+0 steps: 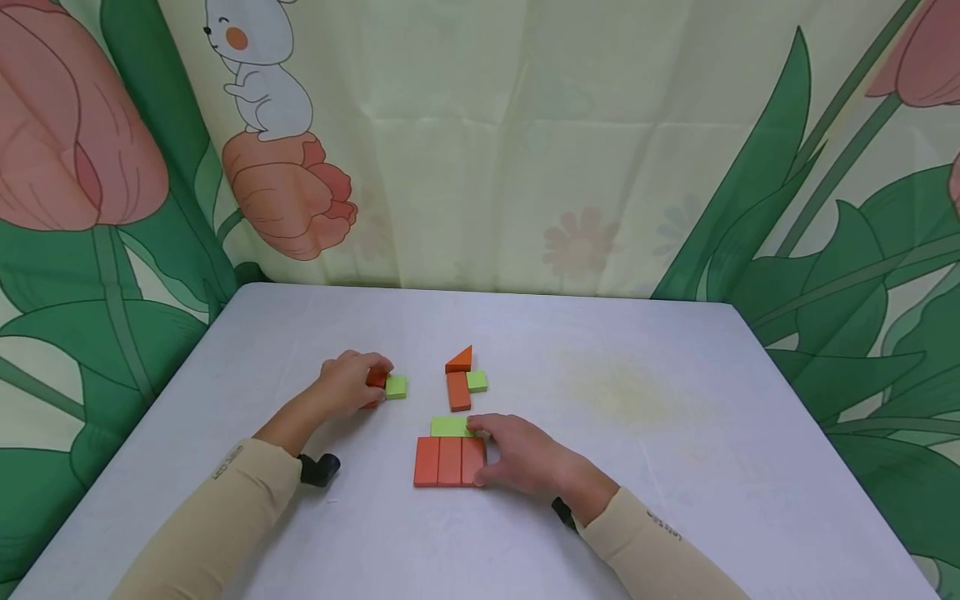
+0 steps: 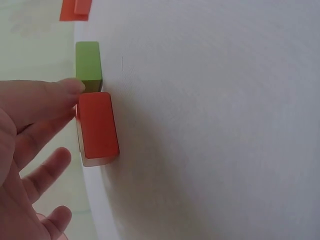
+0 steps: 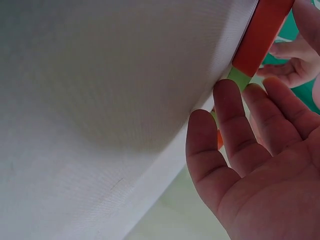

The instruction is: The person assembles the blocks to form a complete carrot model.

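My left hand [image 1: 347, 385] pinches a red block [image 2: 99, 125] between thumb and index finger. A green block [image 2: 88, 61] stands at the far end of this red block, and the other fingers hang loosely curled beside it. My right hand [image 1: 528, 454] rests at the right edge of a group of blocks, its thumb by the lower corner of the rightmost red block [image 1: 473, 461] and its fingertips at a green strip [image 1: 448, 427] above it. Three red blocks lie side by side under that strip. The right fingers are gently bent in the right wrist view.
Behind the group an orange triangle [image 1: 461, 360] tops an upright-lying red block [image 1: 458, 392], with a small green block [image 1: 477, 382] at its right. The white table [image 1: 675, 467] meets a printed cloth backdrop [image 1: 465, 167] at its far edge.
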### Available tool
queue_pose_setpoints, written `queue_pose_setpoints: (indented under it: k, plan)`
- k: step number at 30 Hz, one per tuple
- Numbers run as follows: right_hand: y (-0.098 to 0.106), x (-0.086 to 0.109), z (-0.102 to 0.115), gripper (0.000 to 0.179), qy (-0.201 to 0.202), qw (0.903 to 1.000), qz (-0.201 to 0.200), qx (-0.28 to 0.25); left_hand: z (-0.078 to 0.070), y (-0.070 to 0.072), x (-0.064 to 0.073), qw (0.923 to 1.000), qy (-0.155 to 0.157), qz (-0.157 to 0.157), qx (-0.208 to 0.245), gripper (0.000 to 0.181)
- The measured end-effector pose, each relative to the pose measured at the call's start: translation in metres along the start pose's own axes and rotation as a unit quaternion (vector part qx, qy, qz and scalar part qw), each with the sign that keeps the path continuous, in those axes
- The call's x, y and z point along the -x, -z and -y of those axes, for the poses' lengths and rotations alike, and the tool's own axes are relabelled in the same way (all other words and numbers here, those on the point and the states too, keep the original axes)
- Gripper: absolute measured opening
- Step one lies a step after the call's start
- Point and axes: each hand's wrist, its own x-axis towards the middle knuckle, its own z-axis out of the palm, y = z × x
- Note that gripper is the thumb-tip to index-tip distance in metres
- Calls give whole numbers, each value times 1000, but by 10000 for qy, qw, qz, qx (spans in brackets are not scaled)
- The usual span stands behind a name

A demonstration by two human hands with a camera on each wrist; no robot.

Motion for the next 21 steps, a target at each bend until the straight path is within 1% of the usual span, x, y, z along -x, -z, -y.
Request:
queue_pose_setpoints:
  k: [7, 11, 17, 21]
  plan:
    - [0, -1, 0, 69, 25, 10000, -9, -11, -4, -1, -1, 9998, -122, -68, -132, 37]
    - [0, -1, 0, 69, 11, 10000, -11, -35, -5, -3, -1, 9994, -243, -103, -240, 36]
    - [-1, -1, -1, 69, -33, 10000, 5, -88, -6, -5, -2, 9988, -379, -36, -301, 32]
    - [-1, -1, -1, 69, -45, 10000, 4, -82, -7, -6, -1, 9988, -407, -37, -272, 31]
